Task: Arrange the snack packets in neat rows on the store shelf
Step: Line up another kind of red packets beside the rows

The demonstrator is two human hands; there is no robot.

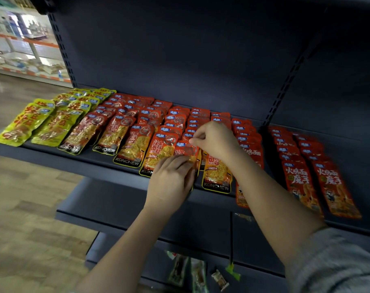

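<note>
Red and orange snack packets (158, 121) are laid in overlapping rows across the dark shelf (95, 159), each row running from the back panel to the front lip. Yellow packets (42, 121) fill the two rows at the left end, and a separate pair of red rows (310, 166) is set apart to the right, past the upright. One orange packet (187, 152) at the front of a middle row is held by both hands. The left hand (171, 182) is laid over its lower part, fingers bent against the wrapper. The right hand (216, 140) is curled above it, and its thumb and forefinger appear to pinch the packet's top edge, though blur makes the contact hard to confirm. A grey sleeve (338, 261) is seen on the right arm. On a lower shelf (127, 246), a few loose wrapped items (188, 271) are scattered.
</note>
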